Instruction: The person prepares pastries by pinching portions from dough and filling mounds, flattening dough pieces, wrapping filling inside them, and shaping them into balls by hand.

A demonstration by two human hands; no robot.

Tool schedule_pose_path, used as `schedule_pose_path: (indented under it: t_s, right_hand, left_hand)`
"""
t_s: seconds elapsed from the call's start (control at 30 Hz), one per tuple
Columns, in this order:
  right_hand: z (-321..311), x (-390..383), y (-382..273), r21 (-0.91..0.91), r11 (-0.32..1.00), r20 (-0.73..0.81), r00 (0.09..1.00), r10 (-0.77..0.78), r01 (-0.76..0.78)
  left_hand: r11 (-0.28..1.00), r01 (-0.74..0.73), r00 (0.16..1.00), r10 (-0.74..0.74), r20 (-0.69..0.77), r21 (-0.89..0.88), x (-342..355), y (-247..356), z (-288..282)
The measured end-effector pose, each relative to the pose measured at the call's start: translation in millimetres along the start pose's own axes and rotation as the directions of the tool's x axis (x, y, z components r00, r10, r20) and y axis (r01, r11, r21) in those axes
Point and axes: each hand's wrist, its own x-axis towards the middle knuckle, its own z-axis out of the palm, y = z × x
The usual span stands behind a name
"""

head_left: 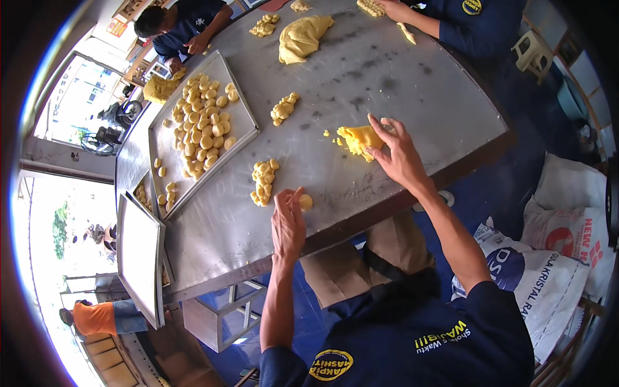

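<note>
My left hand (288,222) hovers at the near edge of the metal table, fingers partly stretched and apart, nothing visibly held. Beside its fingertips a small flattened dough round (306,202) lies on the metal. Just beyond is a cluster of small dough pieces (263,182). To the right, my right hand (401,155) reaches over a crumbly yellow mound of filling (358,139). Its thumb and fingers are spread at the mound's right side, with no separate piece visible in them. Loose crumbs lie left of the mound.
A metal tray (248,137) of round dough balls (203,126) sits on the left; another tray (140,255) leans at the table corner. Farther off are a dough cluster (284,108) and a large dough lump (303,40). Two people work across the table. White sacks (535,284) stand right.
</note>
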Motion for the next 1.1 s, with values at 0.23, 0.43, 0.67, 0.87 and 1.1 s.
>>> schedule_pose_path:
  t_s: [0.23, 0.43, 0.67, 0.87, 1.1]
  right_hand:
    - [-4.1, 14.9, 9.6, 0.158, 0.978, 0.186, 0.977, 0.102, -0.132]
    - [6.7, 0.2, -6.4, -0.013, 1.0, 0.204, 0.978, 0.03, -0.028]
    - [9.7, -14.2, 4.9, -0.096, 0.989, 0.119, 0.988, -0.099, 0.11]
    - [16.6, 1.9, 4.5, -0.146, 0.979, 0.106, 0.986, -0.127, 0.142]
    - [10.2, 9.7, -0.4, -0.263, 0.937, 0.293, 0.944, -0.151, 0.231]
  left_hand:
    - [0.947, -0.033, 0.998, 0.045, -0.032, 0.321, 76.1, 7.1, 17.1]
    - [0.958, -0.164, 0.978, 0.189, -0.091, 0.233, 62.4, -23.5, 21.3]
    - [0.995, -0.102, 0.931, 0.093, 0.354, 0.008, 1.4, -4.5, -27.6]
    - [0.862, -0.249, 0.929, 0.341, -0.142, 0.441, 84.4, -22.2, -60.3]
    - [0.835, -0.354, 0.932, 0.354, 0.08, 0.421, 106.2, -37.9, -36.1]
